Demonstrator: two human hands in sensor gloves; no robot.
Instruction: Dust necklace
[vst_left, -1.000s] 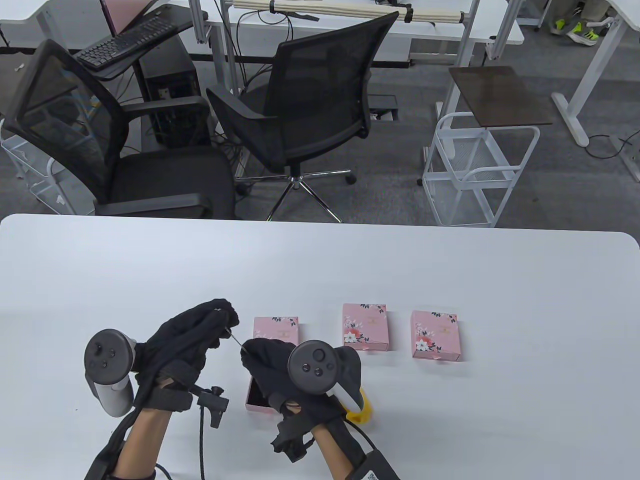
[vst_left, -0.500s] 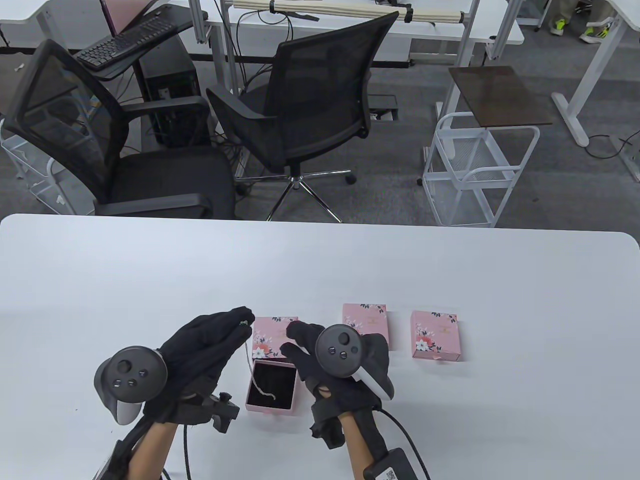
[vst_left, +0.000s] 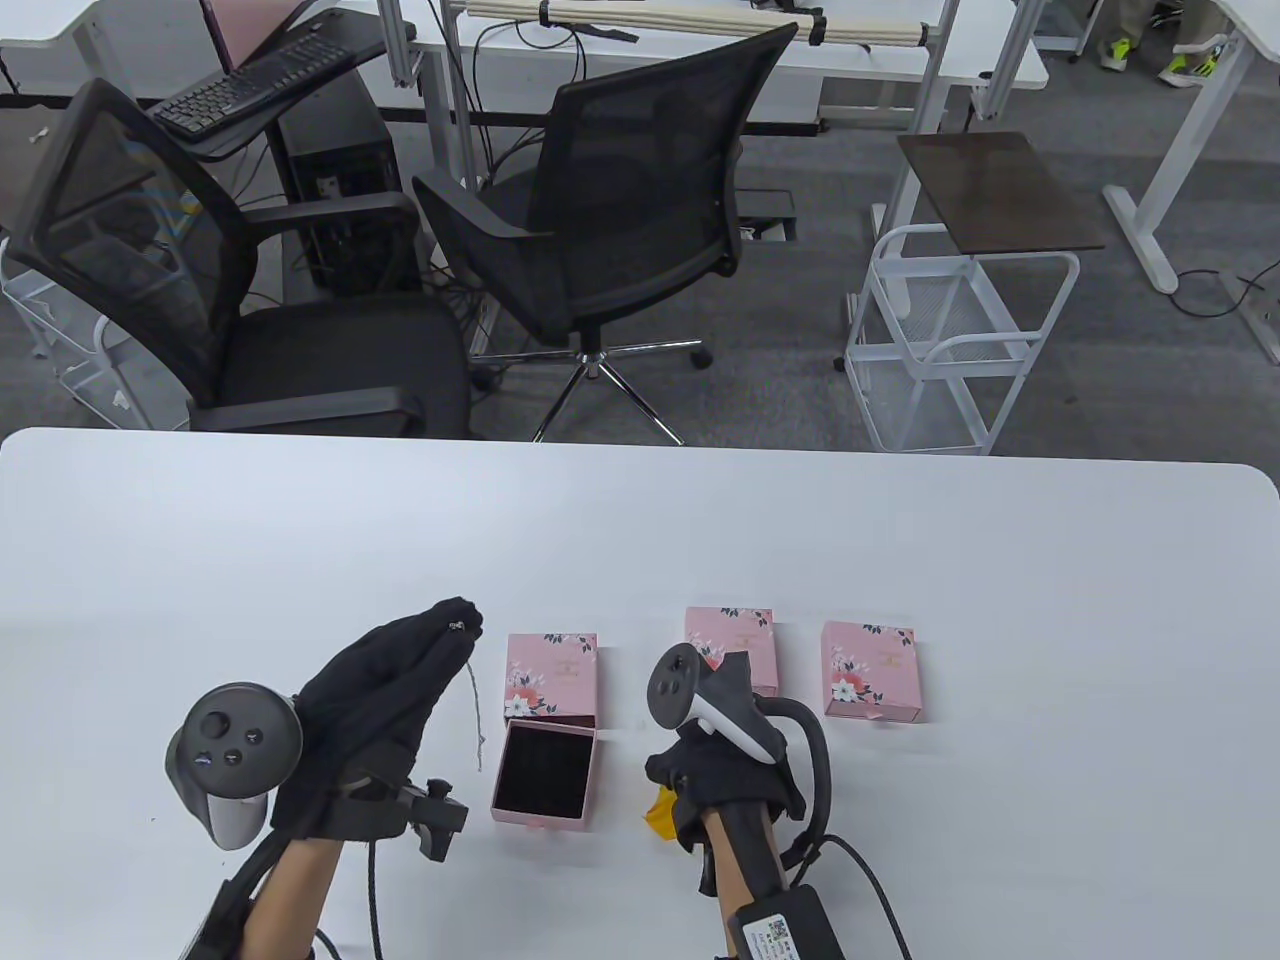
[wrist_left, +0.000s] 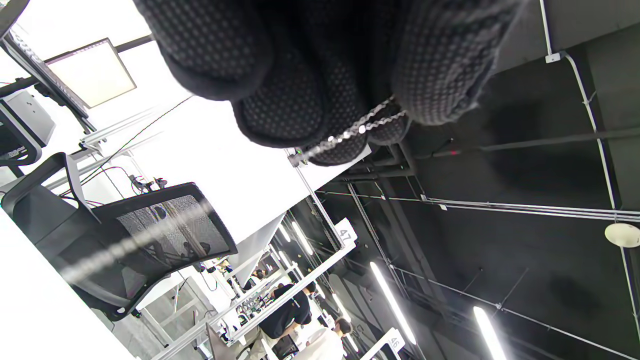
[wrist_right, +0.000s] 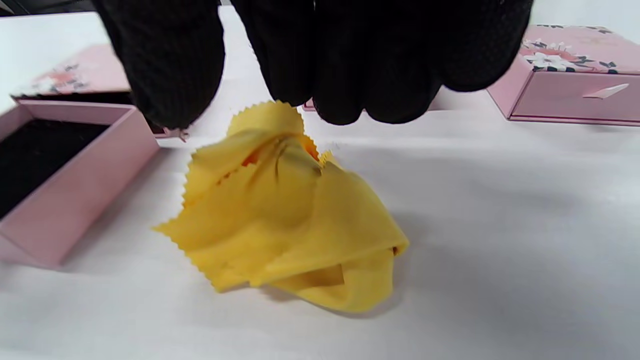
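A thin silver necklace (vst_left: 474, 705) hangs from my left hand (vst_left: 458, 622), whose fingertips pinch its upper end; the chain dangles left of the open pink box tray (vst_left: 545, 770) with its black lining. In the left wrist view the chain (wrist_left: 350, 134) runs between the gloved fingers (wrist_left: 440, 75). My right hand (vst_left: 672, 790) is lowered over a crumpled yellow cloth (vst_left: 660, 812) right of the tray. In the right wrist view its thumb and fingers (wrist_right: 350, 80) hang spread just over the cloth (wrist_right: 285, 215), whose top corner rises between them, not clearly pinched.
The tray's flowered pink sleeve (vst_left: 552, 672) lies just behind it. Two closed pink boxes (vst_left: 731, 650) (vst_left: 868, 670) sit to the right, one of them (wrist_right: 575, 75) near my right hand. Black office chairs stand beyond the table's far edge (vst_left: 640, 450).
My right hand let go of the necklace, drew back and dropped onto the yellow cloth. My left hand lifted the chain out of the tray and holds it to the left.
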